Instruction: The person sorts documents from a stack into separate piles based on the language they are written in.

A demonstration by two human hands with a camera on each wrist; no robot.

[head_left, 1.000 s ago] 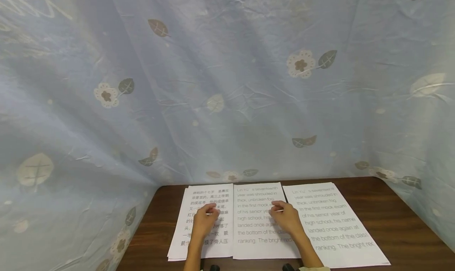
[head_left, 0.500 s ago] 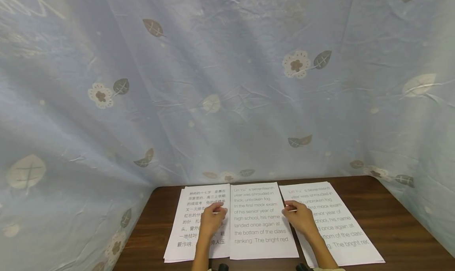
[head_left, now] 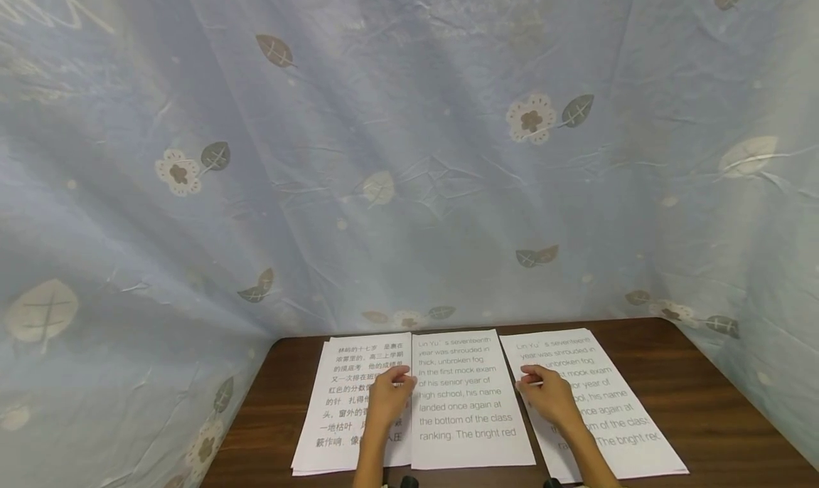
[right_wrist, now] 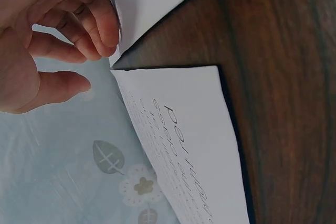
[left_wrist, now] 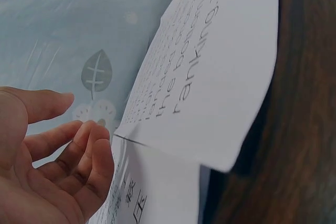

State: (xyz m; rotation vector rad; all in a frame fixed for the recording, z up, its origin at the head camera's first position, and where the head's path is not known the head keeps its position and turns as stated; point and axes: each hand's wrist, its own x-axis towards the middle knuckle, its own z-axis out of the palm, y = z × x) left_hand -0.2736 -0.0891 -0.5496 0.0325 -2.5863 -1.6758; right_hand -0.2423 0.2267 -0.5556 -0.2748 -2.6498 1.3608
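Observation:
Three piles of printed white paper lie side by side. The left pile (head_left: 320,410) bears Chinese characters; the middle pile (head_left: 470,454) and the right pile (head_left: 646,456) carry English text. My left hand (head_left: 389,399) is over the right part of the left pile, thumb and fingertips near the edge where it meets the middle pile. In the left wrist view its fingers (left_wrist: 86,169) are loosely bent, thumb apart, gripping nothing. Over the left edge of the right pile is my right hand (head_left: 553,399). The right wrist view shows its fingers (right_wrist: 94,24) relaxed and holding nothing.
The piles rest on a dark brown wooden table (head_left: 710,402) with rounded far corners. A pale blue curtain (head_left: 409,260) printed with leaves and flowers hangs behind the table and along its sides. A narrow wedge of wood separates the middle and right piles.
Both hands have shifted right over the paper. The right hand has gone from above the middle pile to the right pile's left edge. The head view has turned slightly; the piles look unmoved.

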